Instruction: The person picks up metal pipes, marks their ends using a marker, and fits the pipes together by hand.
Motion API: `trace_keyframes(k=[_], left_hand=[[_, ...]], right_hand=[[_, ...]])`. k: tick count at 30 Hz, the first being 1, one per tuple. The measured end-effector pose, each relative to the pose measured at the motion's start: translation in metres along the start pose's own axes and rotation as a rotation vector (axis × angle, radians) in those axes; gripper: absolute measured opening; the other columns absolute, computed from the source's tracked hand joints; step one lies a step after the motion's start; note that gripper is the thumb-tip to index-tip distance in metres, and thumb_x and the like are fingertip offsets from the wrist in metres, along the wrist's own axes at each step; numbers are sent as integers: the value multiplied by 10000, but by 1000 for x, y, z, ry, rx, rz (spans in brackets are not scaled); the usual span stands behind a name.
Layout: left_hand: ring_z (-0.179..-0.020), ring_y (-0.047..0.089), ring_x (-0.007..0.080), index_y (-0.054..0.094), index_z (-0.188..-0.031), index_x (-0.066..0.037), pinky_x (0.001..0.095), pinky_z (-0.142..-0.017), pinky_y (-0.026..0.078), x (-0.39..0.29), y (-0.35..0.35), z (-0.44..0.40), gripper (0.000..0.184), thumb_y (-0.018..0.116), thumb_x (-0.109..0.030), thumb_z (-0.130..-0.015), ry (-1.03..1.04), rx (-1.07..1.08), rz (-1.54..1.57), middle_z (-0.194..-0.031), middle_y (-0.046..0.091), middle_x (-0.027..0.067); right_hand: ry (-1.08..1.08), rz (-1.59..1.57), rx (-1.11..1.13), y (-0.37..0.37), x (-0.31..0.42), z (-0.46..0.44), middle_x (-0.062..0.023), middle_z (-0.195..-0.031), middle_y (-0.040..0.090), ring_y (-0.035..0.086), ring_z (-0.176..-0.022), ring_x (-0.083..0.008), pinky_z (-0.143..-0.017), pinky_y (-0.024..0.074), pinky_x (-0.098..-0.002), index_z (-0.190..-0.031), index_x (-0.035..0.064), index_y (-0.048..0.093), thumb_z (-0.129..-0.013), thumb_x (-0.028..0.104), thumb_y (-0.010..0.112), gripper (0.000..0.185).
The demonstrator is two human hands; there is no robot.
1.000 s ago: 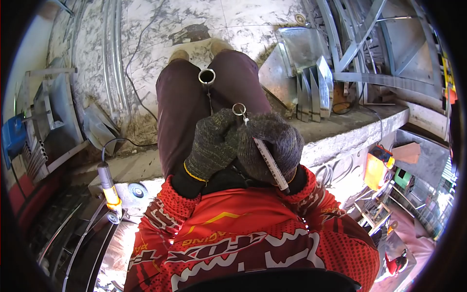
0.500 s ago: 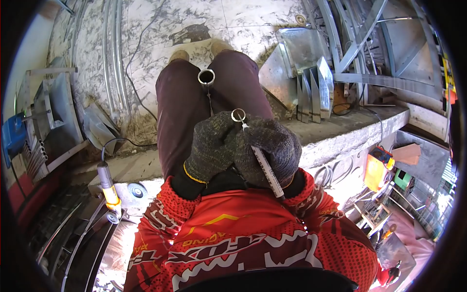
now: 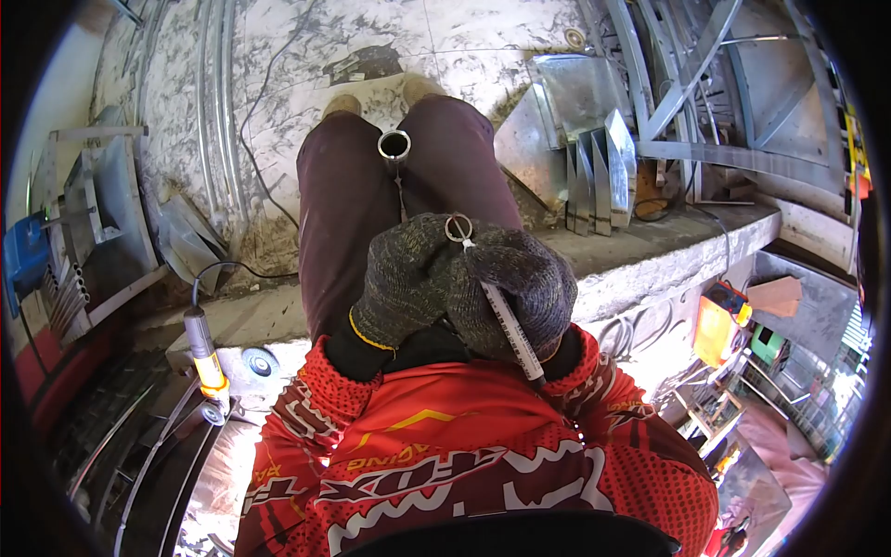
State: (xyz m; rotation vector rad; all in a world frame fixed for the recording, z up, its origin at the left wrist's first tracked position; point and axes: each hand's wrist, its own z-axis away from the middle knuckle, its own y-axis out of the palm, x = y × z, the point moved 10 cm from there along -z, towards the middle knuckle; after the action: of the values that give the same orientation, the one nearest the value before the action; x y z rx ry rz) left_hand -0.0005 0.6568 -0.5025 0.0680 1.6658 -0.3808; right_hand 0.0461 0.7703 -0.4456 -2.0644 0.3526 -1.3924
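Observation:
Both hands wear dark knitted gloves and meet in front of the lap. My right hand (image 3: 515, 292) is closed around a white marker (image 3: 510, 327) with dark print, which slants down toward the right cuff. A small metal ring (image 3: 458, 227) shows at the marker's white upper tip, above the fingers. My left hand (image 3: 399, 278) is closed and pressed against the right one; what its fingers hold, if anything, is hidden. Farther forward, a round metal tube (image 3: 394, 145) stands with its open end up between the knees.
An angle grinder (image 3: 206, 357) lies at the left by a disc (image 3: 261, 362). A black cable (image 3: 246, 139) crosses the floor. Bent sheet-metal pieces (image 3: 601, 176) stand on the concrete ledge (image 3: 682, 241) at the right, near metal frames (image 3: 691, 70). An orange case (image 3: 713, 330) is lower right.
Over the last second the right hand and marker have shifted slightly left, and the ring has dropped closer to the gloves. The left hand has barely moved.

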Motion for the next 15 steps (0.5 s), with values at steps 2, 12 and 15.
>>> trace_keyframes(k=[2,12,15], left_hand=[[-861,719,325,714,-1076,-46,384,-757,576,2,1,2,272,736,-97,-809,3,-4,8,-976,729,150],[-851,714,333,714,-1065,-48,385,-750,571,-1,0,0,275,727,-81,-792,20,-15,4,-961,726,145],[-853,714,332,714,-1061,-46,387,-753,572,-2,-1,0,271,725,-79,-792,26,-22,3,-961,727,147]], right_hand=[[12,-15,16,-1,-3,1,-106,-1347,559,534,-1263,-254,-1116,410,-373,-1377,70,519,-1007,275,526,423],[248,-314,153,11,-19,2,-109,-1319,571,546,-1236,-259,-1089,430,-374,-1348,74,538,-973,252,585,417],[157,-192,116,5,-8,-4,-108,-1300,583,557,-1220,-266,-1073,442,-381,-1328,77,555,-951,244,620,418]])
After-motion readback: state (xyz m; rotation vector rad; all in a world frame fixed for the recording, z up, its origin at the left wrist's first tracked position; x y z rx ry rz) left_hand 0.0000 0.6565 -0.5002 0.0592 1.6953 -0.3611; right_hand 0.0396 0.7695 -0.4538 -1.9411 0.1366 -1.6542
